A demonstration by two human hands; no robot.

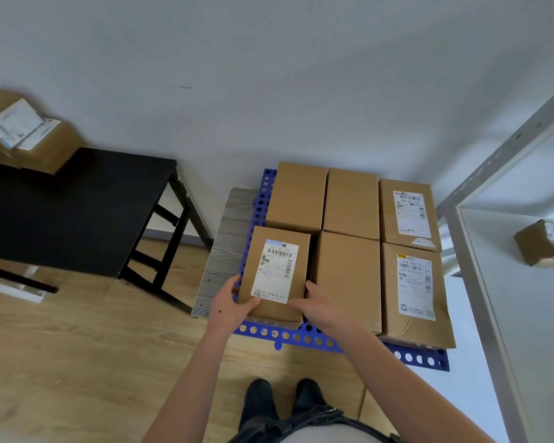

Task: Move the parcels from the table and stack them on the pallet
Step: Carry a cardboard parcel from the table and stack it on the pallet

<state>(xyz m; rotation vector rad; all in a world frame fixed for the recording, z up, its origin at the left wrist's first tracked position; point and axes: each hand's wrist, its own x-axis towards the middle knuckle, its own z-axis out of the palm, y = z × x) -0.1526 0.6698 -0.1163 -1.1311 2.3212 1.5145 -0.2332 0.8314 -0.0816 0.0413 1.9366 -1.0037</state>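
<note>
Parcel at pallet front-left corner | both hands' fingers clasp its near edge

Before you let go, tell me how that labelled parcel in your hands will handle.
The labelled parcel looks stiff: its cardboard edges stay square under the left hand and right hand. Probably light, since a fingertip hold carries it. Its flat faces should not roll.

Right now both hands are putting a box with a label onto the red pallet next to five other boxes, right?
Nearly. The pallet is blue, not red; the head view shows it. The rest holds: the left hand and right hand are putting a labelled box onto it, next to five other boxes.
</note>
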